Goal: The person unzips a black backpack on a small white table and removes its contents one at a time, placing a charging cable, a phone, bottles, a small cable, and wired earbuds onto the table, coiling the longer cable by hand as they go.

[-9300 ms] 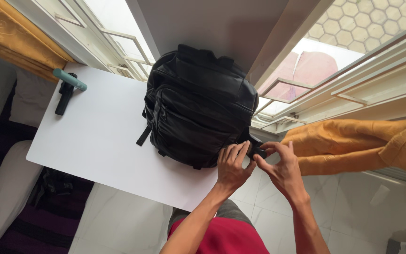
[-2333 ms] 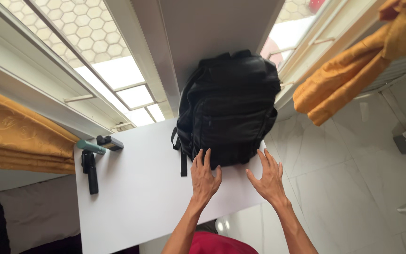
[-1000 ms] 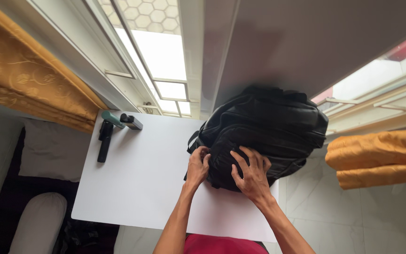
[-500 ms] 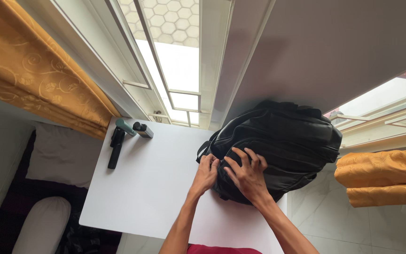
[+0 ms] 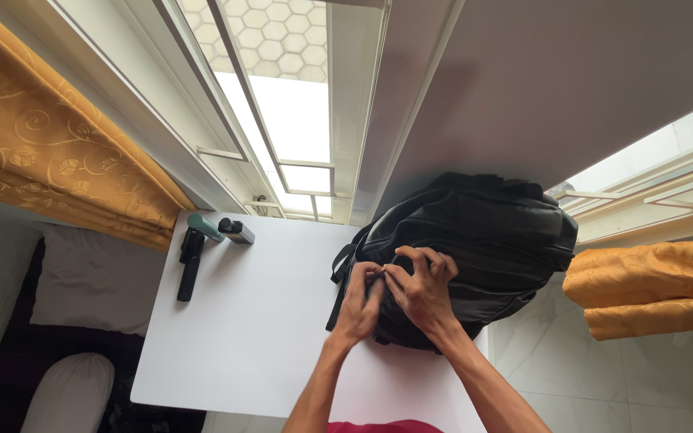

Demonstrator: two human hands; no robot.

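Note:
A black leather backpack [image 5: 491, 240] lies on a white table [image 5: 258, 337], toward its right side. My left hand [image 5: 360, 301] and my right hand [image 5: 423, 289] meet on the bag's near left part. The fingers of both hands pinch a small spot on the bag's surface, close together. What they pinch is too small to make out. A black strap hangs from the bag beside my left hand.
A black handheld device with a teal head [image 5: 192, 250] and a small black and silver object [image 5: 237, 231] lie at the table's far left. Yellow curtains [image 5: 58, 152] hang left and right. Windows and a wall stand behind the table. A pillow [image 5: 70, 393] lies lower left.
My hands have stayed on the bag's near left part and drawn closer together, fingers now pinching one spot. The view has shifted slightly; the bag has not visibly moved.

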